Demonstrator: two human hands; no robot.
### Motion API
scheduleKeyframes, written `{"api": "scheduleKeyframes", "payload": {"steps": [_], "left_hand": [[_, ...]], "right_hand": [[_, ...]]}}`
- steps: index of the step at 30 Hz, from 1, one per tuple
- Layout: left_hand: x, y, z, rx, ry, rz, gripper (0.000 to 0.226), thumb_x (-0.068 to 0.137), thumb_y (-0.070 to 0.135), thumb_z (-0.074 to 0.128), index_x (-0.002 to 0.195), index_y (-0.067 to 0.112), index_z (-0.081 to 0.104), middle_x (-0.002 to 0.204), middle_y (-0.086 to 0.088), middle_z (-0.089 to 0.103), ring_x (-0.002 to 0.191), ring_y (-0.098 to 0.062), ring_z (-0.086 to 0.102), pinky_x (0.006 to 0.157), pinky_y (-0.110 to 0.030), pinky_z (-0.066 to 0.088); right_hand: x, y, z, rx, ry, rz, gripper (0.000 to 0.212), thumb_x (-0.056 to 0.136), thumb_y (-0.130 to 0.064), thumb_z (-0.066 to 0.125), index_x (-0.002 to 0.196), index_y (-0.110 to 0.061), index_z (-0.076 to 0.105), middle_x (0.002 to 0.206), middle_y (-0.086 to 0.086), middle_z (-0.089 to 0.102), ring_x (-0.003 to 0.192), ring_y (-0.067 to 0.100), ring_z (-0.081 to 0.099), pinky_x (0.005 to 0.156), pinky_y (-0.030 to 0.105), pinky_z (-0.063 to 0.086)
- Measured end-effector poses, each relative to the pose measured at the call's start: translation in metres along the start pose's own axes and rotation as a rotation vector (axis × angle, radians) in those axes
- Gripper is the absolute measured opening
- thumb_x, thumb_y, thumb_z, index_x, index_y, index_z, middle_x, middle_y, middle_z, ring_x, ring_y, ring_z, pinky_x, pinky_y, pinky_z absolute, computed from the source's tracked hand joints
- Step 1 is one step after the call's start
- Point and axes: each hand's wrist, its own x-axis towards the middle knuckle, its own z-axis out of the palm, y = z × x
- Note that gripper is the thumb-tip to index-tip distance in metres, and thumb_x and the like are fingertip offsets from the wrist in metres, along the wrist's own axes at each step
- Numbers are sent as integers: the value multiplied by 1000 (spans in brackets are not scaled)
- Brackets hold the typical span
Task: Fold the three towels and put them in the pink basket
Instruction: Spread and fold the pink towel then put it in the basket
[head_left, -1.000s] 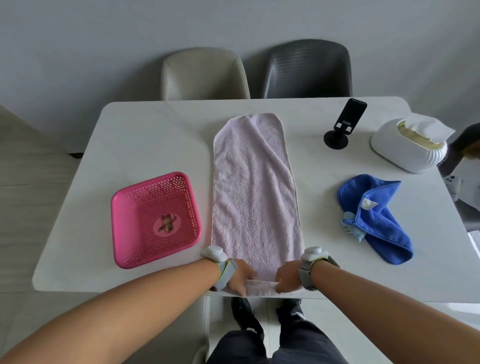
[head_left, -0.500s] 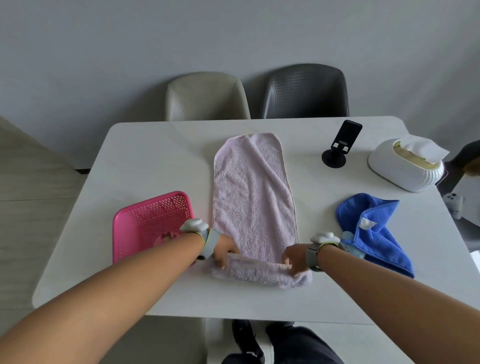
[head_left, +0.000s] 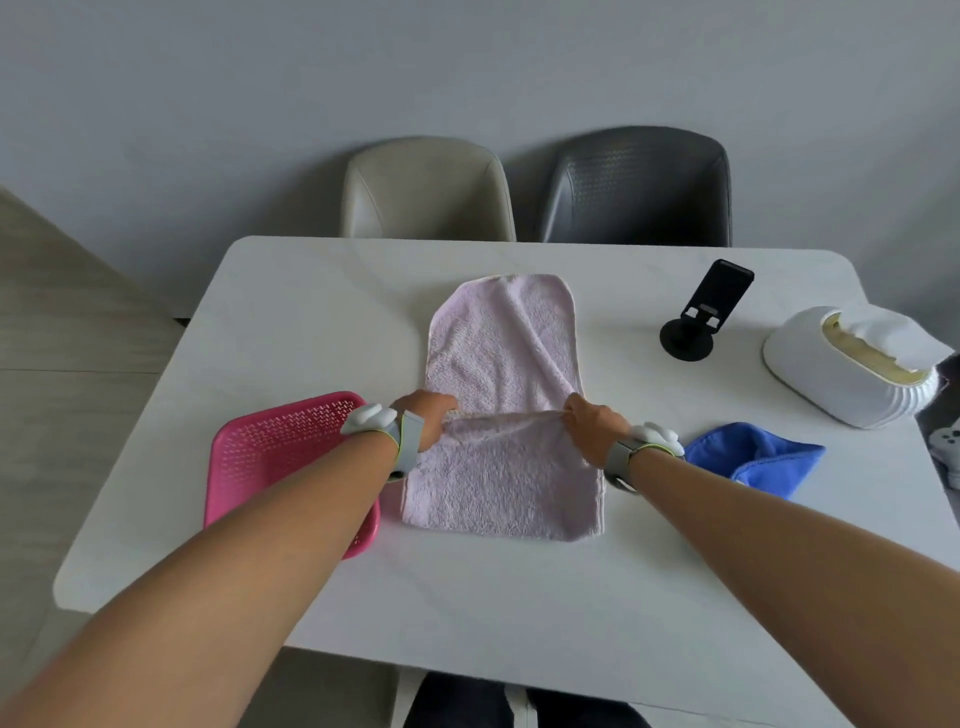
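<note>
A long pale pink towel lies lengthwise down the middle of the white table. Its near end is doubled over and carried away from me, raised about halfway along. My left hand pinches the left corner of that end, and my right hand pinches the right corner. The pink basket sits just left of the towel, partly under my left forearm. A crumpled blue towel lies to the right, behind my right wrist. Only these two towels are in view.
A black phone stand and a white tissue box stand at the back right of the table. Two chairs, beige and dark grey, face me across the far edge. My legs show below the near edge.
Both hands have lifted the towel's near end from the table's front edge and carried it away from me, so the folded part has grown. The camera view has tilted upward.
</note>
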Motion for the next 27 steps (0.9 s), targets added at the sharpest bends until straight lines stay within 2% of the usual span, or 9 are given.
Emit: {"api": "scheduleKeyframes", "payload": {"steps": [2, 4, 9, 13, 17, 22, 27], "left_hand": [[15, -5, -9, -25, 66, -38, 42, 97, 5, 50, 135, 20, 55, 124, -15, 63, 107, -36, 64, 76, -33, 46], [28, -15, -16, -70, 119, -54, 40, 97, 12, 53, 135, 22, 55, 123, -16, 64, 105, -37, 65, 76, -32, 47], [65, -40, -37, -183, 242, -30, 15, 89, 24, 67, 105, 23, 66, 104, -7, 69, 92, -30, 65, 68, -28, 42], [102, -56, -55, -257, 315, -5, 13, 84, 25, 76, 95, 20, 71, 98, -6, 68, 88, -28, 65, 71, -30, 48], [145, -63, -69, -257, 288, 25, 10, 86, 14, 69, 95, 16, 74, 96, -9, 73, 91, -32, 67, 75, -34, 53], [194, -65, -72, -274, 268, 5, 22, 91, 9, 56, 102, 15, 75, 103, -12, 73, 97, -34, 66, 78, -33, 52], [237, -83, -76, -288, 236, -59, 22, 96, 15, 51, 98, 13, 73, 100, -14, 71, 93, -37, 65, 70, -31, 46]], "right_hand": [[13, -5, -5, 41, 53, 24, 22, 106, -34, 32, 110, -22, 50, 100, 17, 68, 76, 32, 55, 73, 36, 43], [26, -8, -11, 67, 90, 44, 23, 106, -34, 33, 111, -19, 50, 100, 19, 67, 77, 32, 52, 72, 36, 40], [59, -11, -26, 141, 166, 60, 24, 105, -40, 36, 107, -20, 50, 100, 17, 67, 78, 32, 52, 71, 36, 39], [93, -18, -37, 191, 224, 50, 23, 106, -28, 33, 111, -11, 47, 110, 18, 65, 94, 36, 60, 76, 38, 40], [132, -22, -48, 210, 240, 131, 19, 99, -21, 34, 110, -13, 47, 116, 17, 62, 102, 37, 60, 79, 38, 40], [182, -17, -54, 251, 240, 216, 22, 99, -21, 39, 113, -17, 55, 118, 13, 62, 105, 36, 59, 80, 36, 41], [227, -14, -63, 346, 238, 251, 19, 98, -28, 47, 109, -21, 61, 106, 9, 64, 91, 30, 54, 76, 33, 41]]}}
